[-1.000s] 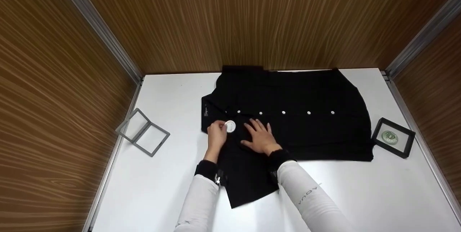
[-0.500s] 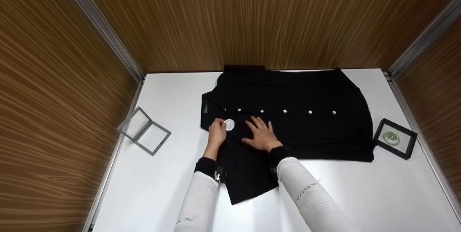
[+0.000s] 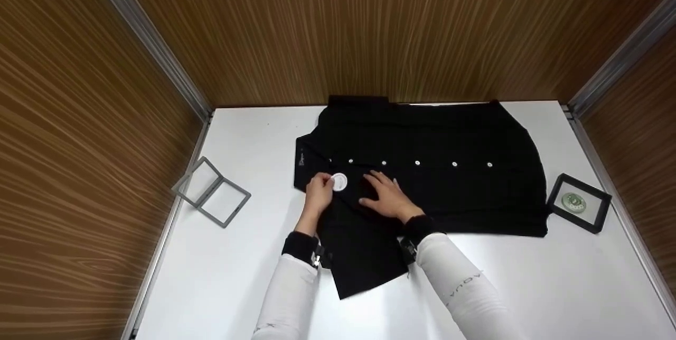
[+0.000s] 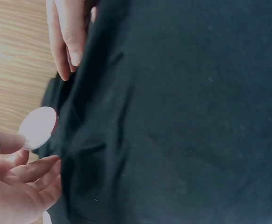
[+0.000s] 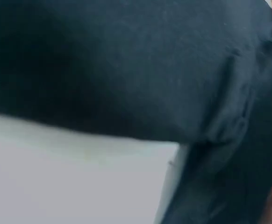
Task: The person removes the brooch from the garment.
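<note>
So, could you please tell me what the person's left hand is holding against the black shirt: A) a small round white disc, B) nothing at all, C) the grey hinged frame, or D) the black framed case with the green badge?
A: the left hand pinches a small round white disc at the black shirt, while the grey hinged frame and the black framed case lie apart on the table.

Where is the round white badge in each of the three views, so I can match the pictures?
Head: the badge is left of centre, on the black shirt, held by the left hand.
Left wrist: the badge is at the left edge, above the left hand.
Right wrist: not in it.
Shared landmark: the black shirt shows in all three views.
</note>
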`<state>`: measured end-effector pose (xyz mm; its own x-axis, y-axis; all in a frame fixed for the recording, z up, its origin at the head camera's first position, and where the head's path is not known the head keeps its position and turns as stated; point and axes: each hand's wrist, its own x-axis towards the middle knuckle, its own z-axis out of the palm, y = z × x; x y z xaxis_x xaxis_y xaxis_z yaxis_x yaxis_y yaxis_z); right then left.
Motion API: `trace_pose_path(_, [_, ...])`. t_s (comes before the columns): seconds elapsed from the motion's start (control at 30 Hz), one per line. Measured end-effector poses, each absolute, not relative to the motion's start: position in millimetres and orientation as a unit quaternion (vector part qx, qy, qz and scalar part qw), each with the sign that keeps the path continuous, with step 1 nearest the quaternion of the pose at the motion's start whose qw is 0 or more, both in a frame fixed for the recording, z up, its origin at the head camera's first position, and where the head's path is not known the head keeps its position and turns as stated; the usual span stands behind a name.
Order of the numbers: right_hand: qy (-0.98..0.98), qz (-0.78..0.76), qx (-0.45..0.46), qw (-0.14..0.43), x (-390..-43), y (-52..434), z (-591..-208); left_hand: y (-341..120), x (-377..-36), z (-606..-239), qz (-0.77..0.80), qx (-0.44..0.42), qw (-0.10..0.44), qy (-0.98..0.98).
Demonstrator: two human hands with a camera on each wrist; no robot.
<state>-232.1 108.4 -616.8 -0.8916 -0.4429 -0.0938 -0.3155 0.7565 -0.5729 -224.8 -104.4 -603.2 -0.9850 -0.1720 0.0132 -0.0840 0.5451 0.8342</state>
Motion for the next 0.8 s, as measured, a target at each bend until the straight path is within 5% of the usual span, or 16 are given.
trace_pose_path(0.33, [0.842, -0.481, -0.240, 0.038, -214.9, 113.9, -582.2, -94.4, -206.6, -556.0, -0.543, 0.057, 0.060, -0.835])
trace_pose_path(0.57, [0.730, -0.646, -0.203, 0.093, -187.4, 104.1, -521.1, -84.1, -193.5, -525.2, -0.634, 0.043, 0.081, -0.768])
trace_pose_path(0.8, [0.661, -0.727, -0.152, 0.107, -192.8, 100.7, -522.8, -76.0, -183.4, -507.2, -0.687, 0.028, 0.058, -0.724])
